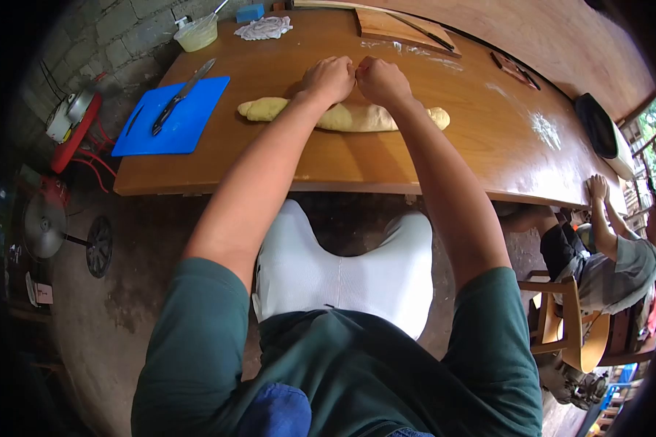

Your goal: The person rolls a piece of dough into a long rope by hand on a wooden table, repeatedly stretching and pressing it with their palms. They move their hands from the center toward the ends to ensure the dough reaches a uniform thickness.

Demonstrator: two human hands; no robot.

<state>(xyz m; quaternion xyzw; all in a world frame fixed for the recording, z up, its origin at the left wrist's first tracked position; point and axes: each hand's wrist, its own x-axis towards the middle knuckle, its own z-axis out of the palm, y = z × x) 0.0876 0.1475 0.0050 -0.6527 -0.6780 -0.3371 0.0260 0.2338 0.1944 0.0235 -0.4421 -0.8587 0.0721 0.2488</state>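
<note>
A long yellow roll of dough (353, 118) lies across the wooden table (342, 164). My left hand (331, 78) and my right hand (381, 80) are both closed into fists, side by side and touching, pressing down on the middle of the dough roll. The two ends of the roll stick out to the left and right of my hands.
A blue cutting board (186, 120) with a knife (181, 96) lies at the left. At the back stand a plastic tub (197, 33), a white cloth (264, 28) and a wooden board (386, 28). Flour patches (545, 130) mark the right side. Another person (608, 251) sits at the right table edge.
</note>
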